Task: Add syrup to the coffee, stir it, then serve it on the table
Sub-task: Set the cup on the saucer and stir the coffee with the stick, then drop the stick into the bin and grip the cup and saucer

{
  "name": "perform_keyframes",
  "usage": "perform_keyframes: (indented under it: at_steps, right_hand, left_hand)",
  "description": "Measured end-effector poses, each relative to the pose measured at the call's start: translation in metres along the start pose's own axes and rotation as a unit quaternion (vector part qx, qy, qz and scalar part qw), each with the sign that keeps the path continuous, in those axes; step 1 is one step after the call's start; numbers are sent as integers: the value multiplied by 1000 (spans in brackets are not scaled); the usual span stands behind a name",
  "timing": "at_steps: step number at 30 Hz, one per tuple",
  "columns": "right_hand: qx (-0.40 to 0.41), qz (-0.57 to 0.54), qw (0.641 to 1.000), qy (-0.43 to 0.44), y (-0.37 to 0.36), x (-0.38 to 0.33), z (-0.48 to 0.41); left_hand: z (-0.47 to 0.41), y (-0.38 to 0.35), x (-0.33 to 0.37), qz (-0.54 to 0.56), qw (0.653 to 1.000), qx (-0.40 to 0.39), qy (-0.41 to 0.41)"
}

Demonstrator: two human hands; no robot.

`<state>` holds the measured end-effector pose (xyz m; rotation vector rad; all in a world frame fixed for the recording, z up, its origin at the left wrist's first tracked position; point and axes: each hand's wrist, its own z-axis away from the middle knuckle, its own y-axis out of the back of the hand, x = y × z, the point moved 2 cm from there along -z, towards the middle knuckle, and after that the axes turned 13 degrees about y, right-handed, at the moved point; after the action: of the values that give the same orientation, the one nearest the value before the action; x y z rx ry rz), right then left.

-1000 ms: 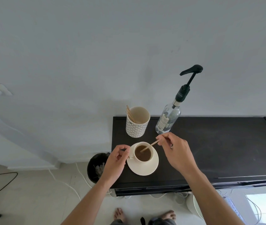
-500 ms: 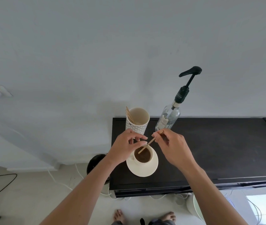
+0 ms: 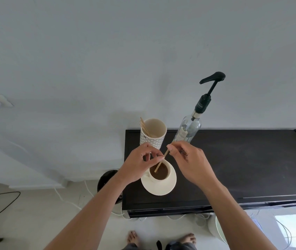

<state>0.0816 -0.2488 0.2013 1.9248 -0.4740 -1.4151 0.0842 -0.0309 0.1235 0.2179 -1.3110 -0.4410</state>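
A white cup of brown coffee (image 3: 160, 173) stands on a white saucer (image 3: 161, 189) at the left end of the black table (image 3: 242, 168). A thin wooden stir stick (image 3: 159, 166) slants over the cup, its lower tip at the coffee surface. My right hand (image 3: 190, 163) pinches the stick's top end. My left hand (image 3: 138, 165) hovers over the cup's left rim, thumb and fingertip closed on the stick's middle. Just behind my right hand, the clear syrup bottle (image 3: 188, 129) with its black pump stands upright.
A patterned paper cup (image 3: 152, 139) with several spare sticks stands behind the coffee near the wall. A dark bin (image 3: 107, 179) sits on the floor left of the table. Cables run over the floor; my bare feet show below.
My left hand left the cup's handle, rose over the rim and closed on the stick. My right hand lifted the stick more upright.
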Motion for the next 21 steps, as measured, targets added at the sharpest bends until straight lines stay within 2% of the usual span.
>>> perform_keyframes:
  at_steps: [3, 7, 11, 15, 21]
  right_hand:
    - [2, -29, 999, -31, -7, 12, 4]
    - [4, 12, 999, -47, -24, 46, 15]
    - [-43, 67, 995, -59, -49, 87, 36]
    - [-82, 98, 989, -79, -76, 123, 58]
    - [-80, 207, 975, 4, -104, 152, 82]
  left_hand:
    - [4, 5, -7, 29, 999, 22, 27]
    - [10, 11, -16, 108, 988, 62, 90]
    - [17, 20, -26, 212, 964, 82, 140]
    - [21, 27, -40, 254, 943, 112, 183]
    - [27, 45, -69, 287, 922, 144, 216]
